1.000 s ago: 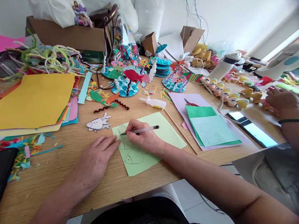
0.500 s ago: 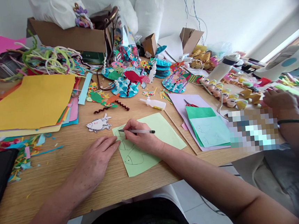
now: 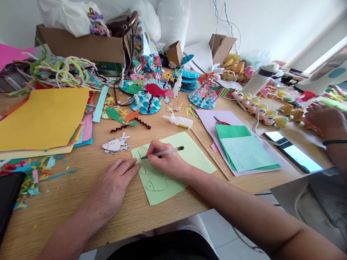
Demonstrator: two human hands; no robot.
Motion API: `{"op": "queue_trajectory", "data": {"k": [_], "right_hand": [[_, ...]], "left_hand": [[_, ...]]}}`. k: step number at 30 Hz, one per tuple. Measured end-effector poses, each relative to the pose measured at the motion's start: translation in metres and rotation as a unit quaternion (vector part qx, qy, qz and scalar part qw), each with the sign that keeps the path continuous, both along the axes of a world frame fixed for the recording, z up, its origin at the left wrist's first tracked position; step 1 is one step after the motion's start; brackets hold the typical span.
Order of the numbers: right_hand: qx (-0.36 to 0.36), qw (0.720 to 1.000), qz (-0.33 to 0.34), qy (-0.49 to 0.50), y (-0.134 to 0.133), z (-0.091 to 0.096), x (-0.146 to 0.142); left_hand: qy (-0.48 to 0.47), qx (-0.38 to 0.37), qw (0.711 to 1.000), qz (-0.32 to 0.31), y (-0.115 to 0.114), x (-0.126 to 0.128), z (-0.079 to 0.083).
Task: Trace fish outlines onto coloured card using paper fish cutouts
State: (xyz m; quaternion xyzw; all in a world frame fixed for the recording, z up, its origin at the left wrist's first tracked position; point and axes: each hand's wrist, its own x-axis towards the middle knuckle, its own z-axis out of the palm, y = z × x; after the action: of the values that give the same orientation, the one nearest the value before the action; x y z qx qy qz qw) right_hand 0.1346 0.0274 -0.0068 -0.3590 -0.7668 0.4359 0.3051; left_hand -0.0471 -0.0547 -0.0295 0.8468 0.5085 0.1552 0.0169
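A light green sheet of paper (image 3: pixel 193 152) with outlined fish drawn on it lies on the wooden table (image 3: pixel 76 195) in front of me. My right hand (image 3: pixel 167 161) is closed around a white pen (image 3: pixel 166 151), whose tip touches the sheet near its upper left corner. My left hand (image 3: pixel 113 186) lies flat and open, fingertips pressing the paper's left edge. A white paper fish cut-out (image 3: pixel 115 144) sits just above my left hand.
Stacked coloured paper (image 3: pixel 35 117) lies at left, a glue bottle (image 3: pixel 179 121) and a thin wooden stick (image 3: pixel 208 153) beyond the sheet. Green sheets (image 3: pixel 243 150) and a phone (image 3: pixel 294 154) sit right. Another person's hand (image 3: pixel 327 120) works at far right. Craft fish and pipe cleaners crowd the back.
My right hand has shifted the pen slightly along the upper fish outline. My left hand stays in place. The view has dropped a little.
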Motion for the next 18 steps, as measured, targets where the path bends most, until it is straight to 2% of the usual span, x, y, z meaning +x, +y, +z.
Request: {"op": "queue_trajectory", "data": {"k": [5,8,11,14,18], "right_hand": [[-0.061,0.995,-0.029,0.067,0.002,0.001,0.003],[-0.052,0.993,-0.047,0.1,0.005,0.005,0.006],[0.004,0.995,-0.049,0.087,0.004,0.017,0.009],[0.08,0.995,-0.038,0.043,-0.009,0.036,0.016],[0.216,0.976,-0.011,-0.023,-0.047,0.048,0.031]], "left_hand": [[0.003,-0.019,1.0,0.012,-0.001,0.002,0.001],[0.0,-0.033,0.999,0.019,-0.001,0.003,0.001],[-0.011,-0.026,0.999,0.032,-0.001,0.003,0.005],[-0.037,0.025,0.998,0.035,-0.009,0.007,0.021],[-0.098,0.093,0.991,0.02,-0.044,0.02,0.042]]}}
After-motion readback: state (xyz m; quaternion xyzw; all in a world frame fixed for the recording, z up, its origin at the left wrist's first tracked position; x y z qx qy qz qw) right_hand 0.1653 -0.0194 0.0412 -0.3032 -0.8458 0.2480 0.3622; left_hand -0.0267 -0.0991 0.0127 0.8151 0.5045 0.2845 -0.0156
